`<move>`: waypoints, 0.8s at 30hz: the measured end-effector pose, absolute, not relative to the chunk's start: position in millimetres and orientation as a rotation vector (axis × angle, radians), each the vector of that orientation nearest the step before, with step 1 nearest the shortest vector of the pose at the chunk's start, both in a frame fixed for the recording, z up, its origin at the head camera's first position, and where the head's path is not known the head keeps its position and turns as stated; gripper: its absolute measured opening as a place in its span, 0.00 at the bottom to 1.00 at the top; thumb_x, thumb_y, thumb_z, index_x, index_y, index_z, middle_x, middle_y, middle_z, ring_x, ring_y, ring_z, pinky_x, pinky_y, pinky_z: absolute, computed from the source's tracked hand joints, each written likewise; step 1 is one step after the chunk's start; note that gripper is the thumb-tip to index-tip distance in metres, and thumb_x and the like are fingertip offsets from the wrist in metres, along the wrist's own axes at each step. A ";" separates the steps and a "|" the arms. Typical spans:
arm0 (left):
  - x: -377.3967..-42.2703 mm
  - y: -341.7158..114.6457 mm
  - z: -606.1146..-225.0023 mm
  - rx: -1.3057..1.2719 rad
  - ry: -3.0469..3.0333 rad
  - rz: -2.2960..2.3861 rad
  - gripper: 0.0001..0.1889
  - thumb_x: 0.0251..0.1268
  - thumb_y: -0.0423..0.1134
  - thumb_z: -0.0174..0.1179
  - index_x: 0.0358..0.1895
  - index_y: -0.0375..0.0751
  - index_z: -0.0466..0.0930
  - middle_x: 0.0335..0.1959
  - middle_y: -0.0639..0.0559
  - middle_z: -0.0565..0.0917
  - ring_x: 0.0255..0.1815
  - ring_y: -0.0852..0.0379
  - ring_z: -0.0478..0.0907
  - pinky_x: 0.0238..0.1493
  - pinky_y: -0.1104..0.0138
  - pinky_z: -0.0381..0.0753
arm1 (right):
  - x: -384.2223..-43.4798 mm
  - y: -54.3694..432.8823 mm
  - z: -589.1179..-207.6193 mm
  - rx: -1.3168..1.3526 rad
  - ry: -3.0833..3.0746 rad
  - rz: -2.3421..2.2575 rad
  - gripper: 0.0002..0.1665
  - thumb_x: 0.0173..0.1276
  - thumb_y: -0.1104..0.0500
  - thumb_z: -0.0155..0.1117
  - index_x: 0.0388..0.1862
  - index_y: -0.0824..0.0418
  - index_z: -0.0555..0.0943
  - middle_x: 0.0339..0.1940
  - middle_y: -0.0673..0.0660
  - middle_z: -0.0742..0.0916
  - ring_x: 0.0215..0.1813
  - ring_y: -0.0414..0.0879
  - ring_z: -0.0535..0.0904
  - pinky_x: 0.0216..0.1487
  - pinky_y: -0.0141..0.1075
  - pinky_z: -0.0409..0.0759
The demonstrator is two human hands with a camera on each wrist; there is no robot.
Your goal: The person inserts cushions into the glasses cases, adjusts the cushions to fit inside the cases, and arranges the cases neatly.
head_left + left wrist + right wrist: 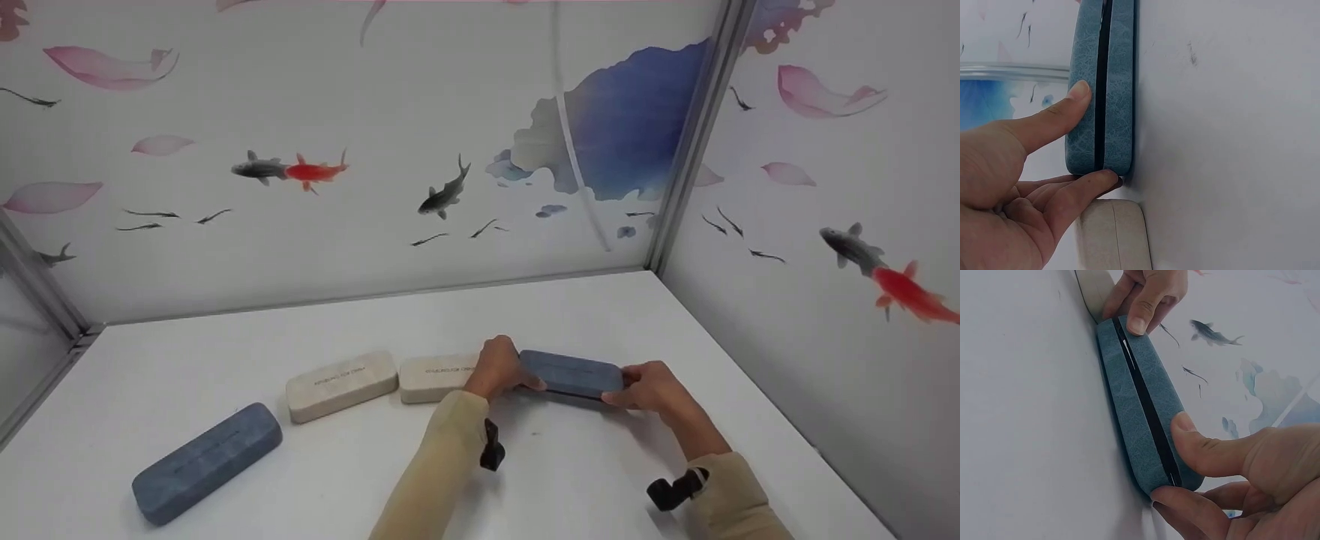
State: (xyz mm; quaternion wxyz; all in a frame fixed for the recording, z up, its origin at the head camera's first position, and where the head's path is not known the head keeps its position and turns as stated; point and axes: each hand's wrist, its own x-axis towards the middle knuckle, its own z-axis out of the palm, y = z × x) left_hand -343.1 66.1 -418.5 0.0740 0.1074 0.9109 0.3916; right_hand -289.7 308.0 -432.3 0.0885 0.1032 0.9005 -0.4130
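Observation:
A blue glasses case [571,373] lies on the table with its lid slightly raised; a dark gap runs along its front in both wrist views. My left hand [499,369] holds its left end, thumb on the front of the lid and fingers against the end face. At the opposite end my right hand [654,386] grips it likewise, with the thumb [1185,424] on the lid and fingers round the lower corner. Just left of the left hand sits a cream glasses case [435,379], partly covered by that hand. What the blue case holds is hidden.
Another cream case [341,386] lies further left, almost touching its neighbour. A second blue case [206,463] lies slanted at the front left. Printed wall panels [375,112] enclose the back and right of the white table [337,487]. Each sleeve carries a black wrist device.

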 end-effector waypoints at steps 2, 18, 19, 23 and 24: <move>-342.6 66.4 -419.1 0.345 2.743 1.170 0.27 0.40 0.36 0.83 0.43 0.26 0.82 0.27 0.53 0.71 0.29 0.56 0.65 0.30 0.67 0.66 | -289.3 307.6 -432.1 0.313 2.678 -1.216 0.47 0.61 0.56 0.77 0.71 0.77 0.66 0.68 0.75 0.75 0.64 0.61 0.75 0.65 0.50 0.77; -338.0 65.6 -418.0 0.457 2.776 1.053 0.23 0.44 0.34 0.81 0.42 0.24 0.81 0.31 0.48 0.79 0.29 0.58 0.65 0.35 0.67 0.73 | -285.5 299.9 -429.8 0.269 2.743 -1.100 0.46 0.60 0.59 0.76 0.69 0.79 0.66 0.67 0.76 0.75 0.68 0.67 0.72 0.69 0.57 0.72; -337.6 66.1 -417.3 0.470 2.779 1.045 0.23 0.45 0.33 0.80 0.41 0.24 0.81 0.30 0.48 0.79 0.29 0.58 0.65 0.35 0.67 0.73 | -285.1 298.8 -428.4 0.263 2.756 -1.078 0.45 0.60 0.59 0.76 0.69 0.80 0.67 0.66 0.77 0.76 0.68 0.68 0.72 0.69 0.57 0.72; -335.3 69.2 -414.8 0.475 2.797 1.004 0.26 0.47 0.33 0.79 0.48 0.23 0.79 0.41 0.41 0.84 0.34 0.57 0.69 0.45 0.63 0.80 | -283.9 294.6 -423.2 0.266 2.761 -1.030 0.44 0.61 0.59 0.75 0.68 0.81 0.67 0.64 0.78 0.76 0.67 0.68 0.73 0.68 0.58 0.73; -334.6 69.5 -414.1 0.474 2.802 0.990 0.27 0.48 0.32 0.79 0.50 0.23 0.78 0.44 0.39 0.84 0.36 0.57 0.70 0.48 0.62 0.81 | -283.8 294.0 -421.8 0.264 2.758 -1.027 0.44 0.61 0.59 0.75 0.67 0.81 0.67 0.64 0.78 0.76 0.67 0.69 0.73 0.67 0.58 0.73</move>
